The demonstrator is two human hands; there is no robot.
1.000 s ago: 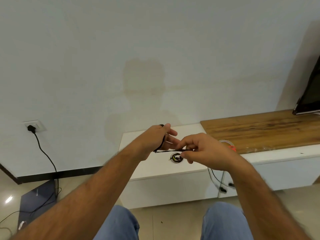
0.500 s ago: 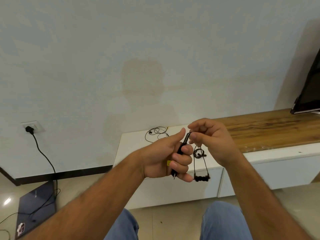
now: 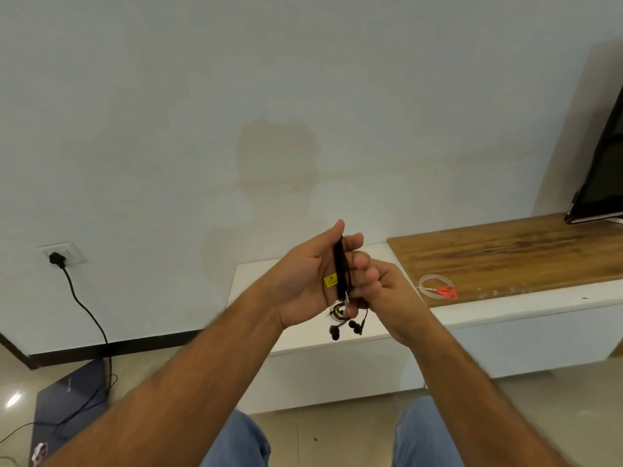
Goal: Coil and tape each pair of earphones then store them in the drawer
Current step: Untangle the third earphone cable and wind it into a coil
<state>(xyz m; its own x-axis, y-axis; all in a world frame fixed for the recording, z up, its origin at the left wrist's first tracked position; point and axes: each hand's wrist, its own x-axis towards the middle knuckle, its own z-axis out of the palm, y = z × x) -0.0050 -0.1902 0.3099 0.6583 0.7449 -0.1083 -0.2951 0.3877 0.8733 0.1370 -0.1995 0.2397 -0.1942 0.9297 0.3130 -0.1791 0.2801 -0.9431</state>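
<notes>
I see the black earphone cable [image 3: 339,268] wound into a long, narrow bundle, standing nearly upright across the open palm of the left hand [image 3: 308,284]. It runs from just below the thumb tip down to the heel of the hand, with a small yellow tag [image 3: 330,281] showing beside it on the palm side. The left thumb lies straight along one side of the bundle and the left fingers rise behind it, so the coil sits between thumb and fingers. The right hand [image 3: 382,296] comes in from the other side with its fingers curled, pressing against the lower part of the bundle — I cannot tell exactly which fingertips pinch it. Below both hands the two black earbuds [image 3: 347,327] dangle free on short lengths of cable, next to a small loop of loose wire.

Behind the hands stands a low white cabinet [image 3: 337,372], joined on the right by a wooden top [image 3: 505,254]. On that wood lie a clear roll of tape [image 3: 431,284] and red-handled scissors [image 3: 445,292] — touching, well apart from the hands.
</notes>
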